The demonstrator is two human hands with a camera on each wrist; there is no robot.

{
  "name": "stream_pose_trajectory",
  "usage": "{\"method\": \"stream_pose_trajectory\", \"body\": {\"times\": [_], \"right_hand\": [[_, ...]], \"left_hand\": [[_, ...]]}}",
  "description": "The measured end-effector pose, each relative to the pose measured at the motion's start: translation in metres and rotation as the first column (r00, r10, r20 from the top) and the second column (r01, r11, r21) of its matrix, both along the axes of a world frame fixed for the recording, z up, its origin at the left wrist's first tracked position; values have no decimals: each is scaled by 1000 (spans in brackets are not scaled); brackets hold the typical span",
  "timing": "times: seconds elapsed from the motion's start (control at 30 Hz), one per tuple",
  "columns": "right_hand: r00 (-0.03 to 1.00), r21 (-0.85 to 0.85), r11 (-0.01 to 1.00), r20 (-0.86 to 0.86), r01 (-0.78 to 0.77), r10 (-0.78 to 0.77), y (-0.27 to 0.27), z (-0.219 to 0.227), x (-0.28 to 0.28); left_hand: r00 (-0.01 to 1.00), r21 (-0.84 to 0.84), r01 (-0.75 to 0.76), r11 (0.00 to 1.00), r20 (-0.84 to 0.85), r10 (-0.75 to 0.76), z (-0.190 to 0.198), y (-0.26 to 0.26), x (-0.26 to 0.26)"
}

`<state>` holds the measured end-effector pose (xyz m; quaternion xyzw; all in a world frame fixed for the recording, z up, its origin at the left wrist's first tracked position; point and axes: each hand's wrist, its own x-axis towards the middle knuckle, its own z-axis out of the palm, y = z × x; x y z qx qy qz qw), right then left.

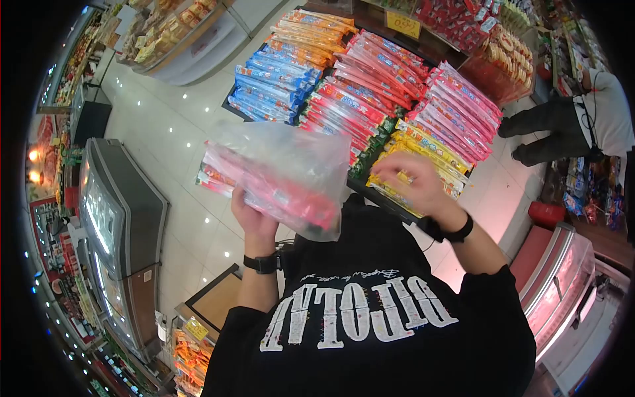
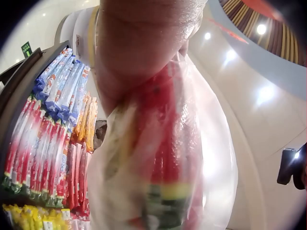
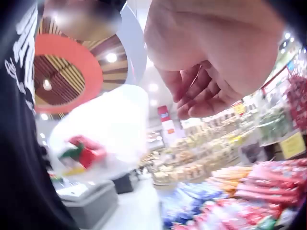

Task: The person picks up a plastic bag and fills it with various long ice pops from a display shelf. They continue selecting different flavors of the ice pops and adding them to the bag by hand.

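In the head view my left hand (image 1: pixel 253 220) grips a frosted clear plastic bag (image 1: pixel 291 142) with red and pink stick-shaped snack packets (image 1: pixel 281 188) inside it. Close up in the left wrist view, the bag (image 2: pixel 218 163) hangs beneath the hand (image 2: pixel 144 48), and red, yellow and green print shows through the plastic. My right hand (image 1: pixel 418 182) holds nothing and hovers over the yellow packets (image 1: pixel 433 153) at the near edge of the display. Its fingers hang loosely curled in the right wrist view, where the hand (image 3: pixel 216 52) is raised above the display.
Blue packets (image 1: pixel 270 86), orange packets (image 1: pixel 311 36), red packets (image 1: pixel 380 69) and pink packets (image 1: pixel 456 109) fill the black-edged display. A grey freezer (image 1: pixel 142 205) stands left on the tiled floor (image 1: pixel 182 142). A person (image 1: pixel 575 122) stands at right, near a glass-fronted case (image 1: pixel 555 284).
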<state>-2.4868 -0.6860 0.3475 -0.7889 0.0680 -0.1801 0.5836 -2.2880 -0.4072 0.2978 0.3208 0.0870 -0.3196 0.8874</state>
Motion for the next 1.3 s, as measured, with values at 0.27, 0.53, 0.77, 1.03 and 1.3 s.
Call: {"method": "stream_pose_trajectory", "body": {"times": [0.27, 0.53, 0.77, 1.03, 1.3], "right_hand": [[990, -132, 981, -47, -140, 135, 58, -7, 21], [971, -12, 1000, -238, -13, 10, 48, -11, 3], [949, 521, 797, -238, 304, -206, -53, -33, -76], [669, 456, 517, -286, 725, -686, -201, -148, -164], [473, -246, 529, -254, 812, -844, -268, -230, -190]], "left_hand": [[991, -38, 127, 991, 50, -125, 3, -20, -15], [999, 37, 44, 998, 6, -45, 6, -37, -20], [984, 27, -176, 984, 29, 176, -1, -7, 7], [969, 80, -249, 965, 9, 249, -1, 24, 22], [980, 27, -194, 981, 38, 193, 6, 19, 10]]}}
